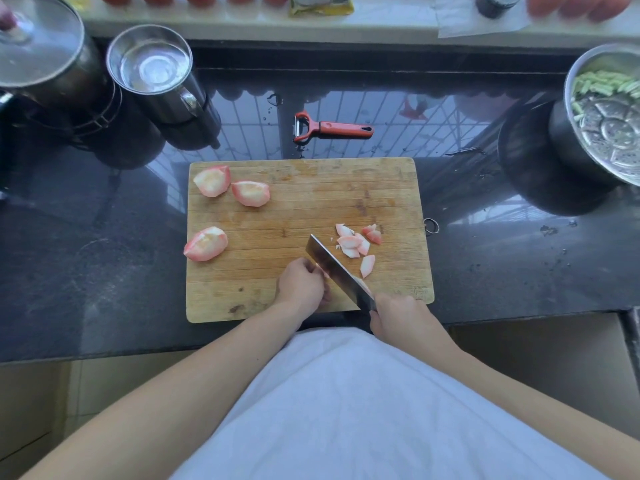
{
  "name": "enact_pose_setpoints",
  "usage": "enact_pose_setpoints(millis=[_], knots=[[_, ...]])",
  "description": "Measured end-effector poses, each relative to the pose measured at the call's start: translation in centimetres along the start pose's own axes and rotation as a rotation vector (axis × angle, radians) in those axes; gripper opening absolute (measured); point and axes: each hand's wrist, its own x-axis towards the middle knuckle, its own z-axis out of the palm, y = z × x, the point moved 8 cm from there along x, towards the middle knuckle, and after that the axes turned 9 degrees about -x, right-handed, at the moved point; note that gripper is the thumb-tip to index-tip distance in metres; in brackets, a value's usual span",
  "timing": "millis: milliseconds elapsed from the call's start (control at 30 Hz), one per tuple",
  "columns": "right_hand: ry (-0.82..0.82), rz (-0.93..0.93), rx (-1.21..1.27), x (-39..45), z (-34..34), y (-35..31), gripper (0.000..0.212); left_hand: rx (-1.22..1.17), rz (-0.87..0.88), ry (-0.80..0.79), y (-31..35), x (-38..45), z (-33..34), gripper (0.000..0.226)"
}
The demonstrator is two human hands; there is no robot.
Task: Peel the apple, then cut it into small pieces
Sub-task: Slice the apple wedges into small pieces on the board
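Note:
On the wooden cutting board [304, 188] lie three peeled apple quarters: two at the far left [212, 181] [250, 193] and one lower left [205, 244]. Several small apple pieces [356, 244] lie right of the cleaver blade [334, 270]. My right hand [398, 318] grips the cleaver's handle at the board's near edge. My left hand [302, 284] sits against the blade's left side with curled fingers; a bit of apple seems to be under them, mostly hidden.
A red peeler [332, 128] lies on the black counter [104, 271] behind the board. A steel cup [156, 72] and lidded pot [41, 53] stand at the far left. A steel bowl with green vegetable pieces [606, 112] stands at the far right.

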Motion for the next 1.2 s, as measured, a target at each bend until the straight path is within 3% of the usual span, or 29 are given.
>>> enact_pose_setpoints(millis=[300,600,767,867,1033,1200], knots=[[0.004,-0.015,0.011,0.9,0.6,-0.3,0.015,0.058,0.031,0.002,0.5,0.0,-0.1,0.021],[0.280,-0.047,0.086,4.4,-2.2,-4.1,0.015,0.115,0.049,0.025,0.6,0.1,-0.3,0.023],[0.287,-0.094,0.301,3.8,-4.2,-0.9,0.034,0.011,-0.017,0.008,0.2,0.0,0.0,0.020],[0.351,-0.110,0.304,3.4,-6.4,2.2,0.020,0.087,0.043,0.014,1.1,0.3,0.3,0.015],[0.492,-0.161,0.020,3.1,-7.8,5.4,0.016,-0.015,0.041,-0.076,3.4,0.7,0.6,0.014],[0.582,-0.294,-0.298,3.0,-5.2,5.9,0.020,-0.291,0.007,0.171,4.6,0.3,-7.6,0.018]])
